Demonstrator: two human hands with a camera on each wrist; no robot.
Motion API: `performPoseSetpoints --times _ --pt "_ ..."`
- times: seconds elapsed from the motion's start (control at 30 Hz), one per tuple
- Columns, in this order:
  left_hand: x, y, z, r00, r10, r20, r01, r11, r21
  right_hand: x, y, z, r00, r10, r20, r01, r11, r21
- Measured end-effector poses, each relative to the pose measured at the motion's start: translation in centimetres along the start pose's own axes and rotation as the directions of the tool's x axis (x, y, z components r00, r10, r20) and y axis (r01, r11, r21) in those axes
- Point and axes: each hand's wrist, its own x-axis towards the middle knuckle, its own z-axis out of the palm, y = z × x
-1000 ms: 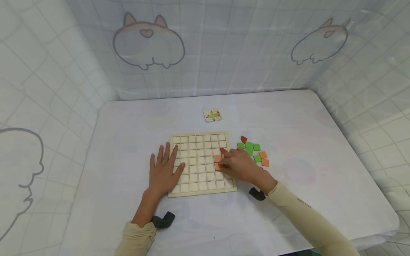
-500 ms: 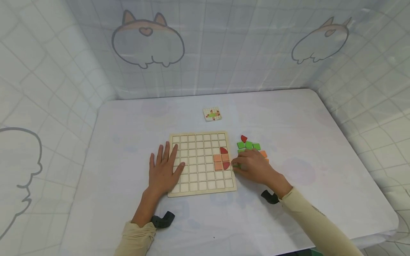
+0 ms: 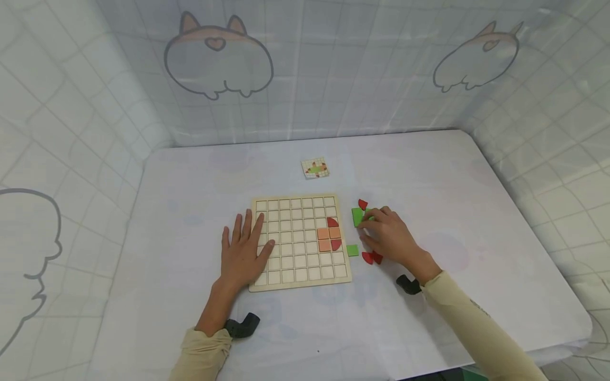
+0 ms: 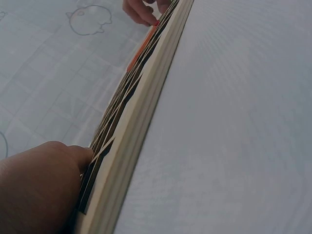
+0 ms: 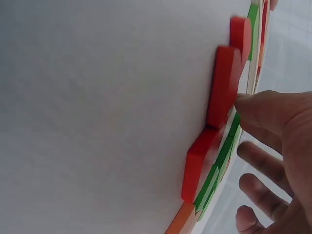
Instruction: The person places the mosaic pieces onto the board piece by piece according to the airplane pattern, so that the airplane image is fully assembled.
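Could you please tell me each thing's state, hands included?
Board: flat, partly filled.
Orange squares: three, set in cells.
Red pieces in the board: two, set in cells.
Loose red pieces: off the board.
Loose orange tile: off the board.
Lone green tile: loose beside the board.
Clustered green tiles: loose, partly hidden.
Card: lying face up.
Left hand: spread on the board.
Right hand: at clustered tiles, grip unclear.

The grid board looks like pale, matt wood; the red tiles, smooth and painted; the wall sheeting, glossy plastic; the right sleeve, cloth.
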Motion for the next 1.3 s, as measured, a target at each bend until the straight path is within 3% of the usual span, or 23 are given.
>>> performPoseSetpoints --times 0.3,0.73,1.07,1.3 --pt "0.0 0.0 0.1 1.0 -0.005 0.012 0.005 1.0 0.008 0.7 0.1 -0.1 0.999 -0.045 0.006 0.045 0.998 0.04" --pt "-0.2 -0.2 0.4 1.0 -0.007 0.009 0.006 1.0 0.016 1.1 0.0 0.6 1.0 0.001 0.028 -0.003 0.998 0.066" --pt "-0.2 -0.1 0.3 1.0 -0.007 0.006 0.007 1.0 0.013 0.5 -0.4 0.0 0.997 -0.058 0.049 0.055 0.997 0.063" --pt "-0.1 -0.1 0.2 1.0 -0.001 0.0 0.001 1.0 0.005 1.2 0.0 -0.5 0.988 -0.151 0.04 0.153 0.987 -0.049"
